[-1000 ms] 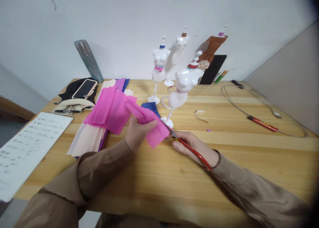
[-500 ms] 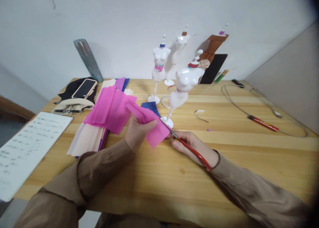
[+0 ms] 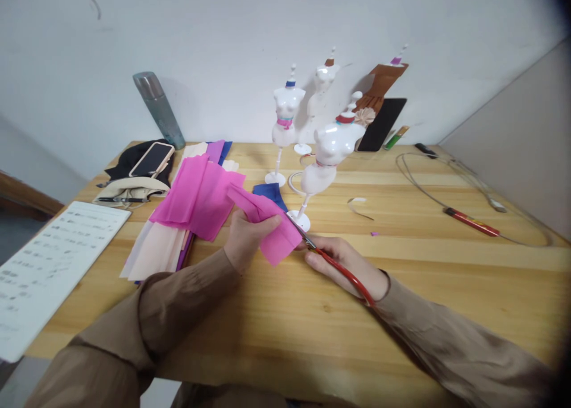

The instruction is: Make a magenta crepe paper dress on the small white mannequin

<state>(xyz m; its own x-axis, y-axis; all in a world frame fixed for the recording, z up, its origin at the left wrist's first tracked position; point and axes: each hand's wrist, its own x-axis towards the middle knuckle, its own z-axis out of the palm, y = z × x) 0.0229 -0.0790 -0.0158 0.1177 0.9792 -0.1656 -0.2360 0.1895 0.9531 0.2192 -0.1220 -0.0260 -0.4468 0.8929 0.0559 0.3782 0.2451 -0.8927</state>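
Two things meet on the person's side of the nearest glossy white plastic dress form with a red neck band (image 3: 336,143): a bright pink sheet of thin, cloth-like material (image 3: 279,244) and a pair of metal scissors with long red handles (image 3: 348,271). From where I stand, very little has changed over the last second. The right hand (image 3: 339,258) has edged slightly toward the sheet, bringing the handles along, while the left hand (image 3: 245,238) has kept its place. I take that to mean the scissor work on this sheet is still under way, in small, careful movements. The left thumb presses down on the sheet, clamping it against fingers mostly hidden below; the sheet is held up just in front of the form's base, a little to its left. The right hand is closed around the handles, though I can't tell how each finger sits. The blades lie along the sheet's right edge, close by that base; whether they are biting or merely resting there, I can't make out. Left of the form's base, a dark blue piece of cloth-like material (image 3: 267,190) lies partly behind the sheet; farther left is a loose stack of pink pieces (image 3: 196,197).
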